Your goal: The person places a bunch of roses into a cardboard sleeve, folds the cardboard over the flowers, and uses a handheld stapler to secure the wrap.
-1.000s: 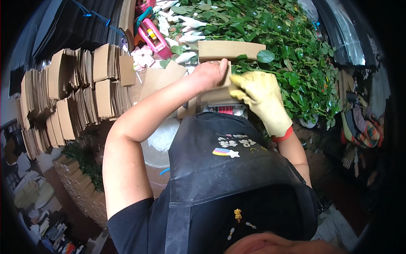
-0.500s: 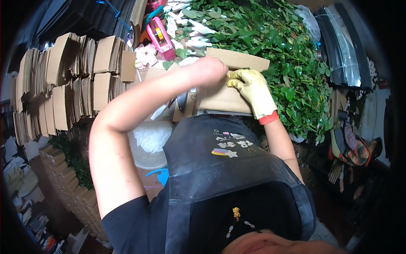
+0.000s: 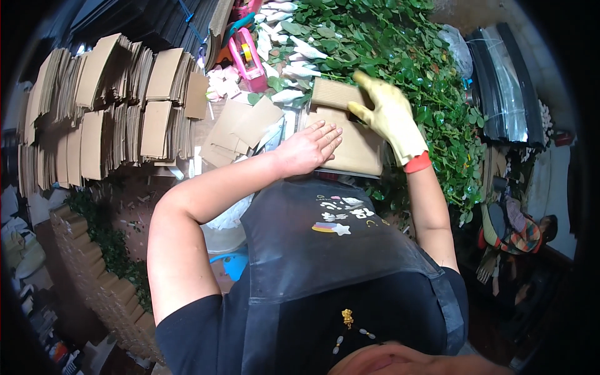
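My bare left hand [image 3: 310, 148] lies flat with fingers stretched out on a brown paper sheet or board [image 3: 356, 153] close to my apron. My right hand [image 3: 389, 119] wears a pale yellow rubber glove with an orange-red cuff. Its thumb and fingers are spread apart at the right end of a ribbed corrugated cardboard strip [image 3: 337, 94]. That strip lies along the far edge of the brown sheet. Whether the glove touches it I cannot tell.
Leafy green stems [image 3: 431, 119] heap up beyond and to the right, with white-wrapped flower heads [image 3: 304, 70] at their left. A pink tape dispenser [image 3: 248, 59] and loose cardboard pieces [image 3: 240, 128] lie left. Cardboard stacks [image 3: 94, 144] stand farther left.
My left hand has come down from the corrugated strip toward me and flattened onto the brown sheet. My gloved right hand has gone from curled fingers to spread ones.
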